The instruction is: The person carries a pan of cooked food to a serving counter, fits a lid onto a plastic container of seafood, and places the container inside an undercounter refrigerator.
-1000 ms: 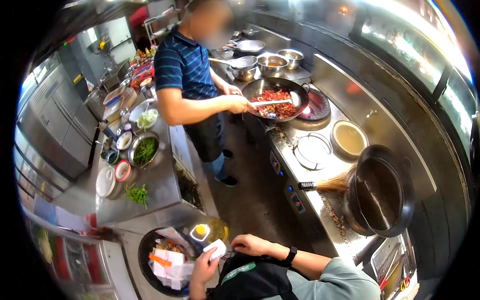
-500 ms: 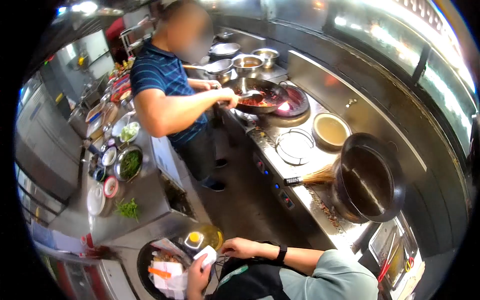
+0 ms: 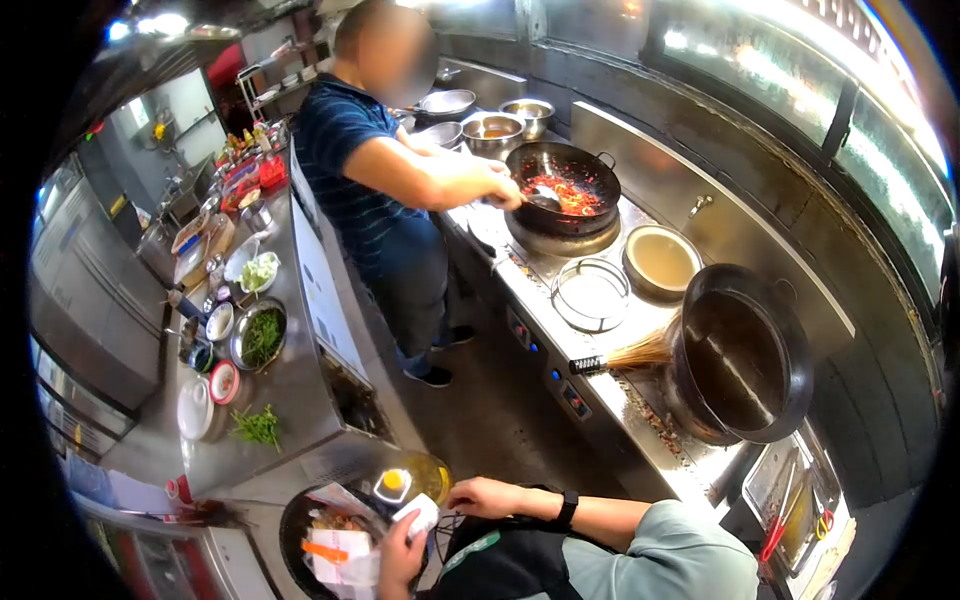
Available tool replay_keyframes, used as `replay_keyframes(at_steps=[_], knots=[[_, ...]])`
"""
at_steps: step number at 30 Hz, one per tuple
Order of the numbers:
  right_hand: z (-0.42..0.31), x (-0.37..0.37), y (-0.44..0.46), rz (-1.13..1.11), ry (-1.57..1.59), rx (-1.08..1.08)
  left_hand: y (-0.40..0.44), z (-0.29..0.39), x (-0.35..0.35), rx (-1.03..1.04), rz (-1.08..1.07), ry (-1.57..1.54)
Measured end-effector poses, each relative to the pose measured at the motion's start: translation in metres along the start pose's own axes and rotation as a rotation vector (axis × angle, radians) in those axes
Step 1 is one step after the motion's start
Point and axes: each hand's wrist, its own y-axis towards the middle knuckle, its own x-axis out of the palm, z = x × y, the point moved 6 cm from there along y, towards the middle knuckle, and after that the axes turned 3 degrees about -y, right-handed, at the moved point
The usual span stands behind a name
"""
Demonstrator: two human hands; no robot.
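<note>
At the bottom of the view, my left hand (image 3: 402, 556) is closed around a small white object (image 3: 424, 514) whose kind I cannot make out. My right hand (image 3: 486, 497) is just to its right, with bent fingers pressed together; whatever they may hold is hidden. Thin dark cords (image 3: 443, 528) hang below that hand. Beyond the white object stands a large bottle (image 3: 430, 478) of yellow liquid with a yellow cap. To the left of my left hand is a black bin (image 3: 291, 545) with papers, scraps and an orange piece inside.
A co-worker (image 3: 375, 200) stands at the stove, with a ladle in a wok (image 3: 603, 190) of red food. A large dark wok (image 3: 735, 350) and a straw brush (image 3: 635, 353) are on the right. Bowls and greens (image 3: 258, 425) lie on the left counter (image 3: 300, 420).
The co-worker's wok, earlier tilted beside the flame, now sits on the burner farther right. The co-worker has leaned toward it. My hands have hardly moved.
</note>
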Motion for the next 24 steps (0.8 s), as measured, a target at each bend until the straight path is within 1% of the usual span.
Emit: replay_keyframes(at_steps=[6,14,15,17,18,20,24], knots=[[-0.002,-0.004,0.001,0.005,0.005,0.007,0.002,-0.001,0.001,-0.02,-0.006,-0.008],[0.003,-0.004,0.002,0.003,0.015,0.008,0.006,0.007,0.0,0.002,-0.006,-0.021],[0.002,-0.005,0.002,0.0,0.015,0.014,0.004,-0.003,0.003,0.003,-0.005,-0.02],[0.0,-0.007,0.002,-0.001,0.014,0.019,-0.003,-0.025,0.009,0.083,0.023,0.131],[-0.001,-0.008,0.001,-0.008,0.013,0.024,0.0,-0.016,0.007,0.084,0.023,0.132],[-0.001,-0.009,0.001,-0.014,0.012,0.027,0.008,0.007,0.002,0.005,0.001,-0.011],[0.003,-0.007,0.0,-0.006,0.011,0.025,0.008,0.008,0.003,-0.021,-0.018,-0.005]])
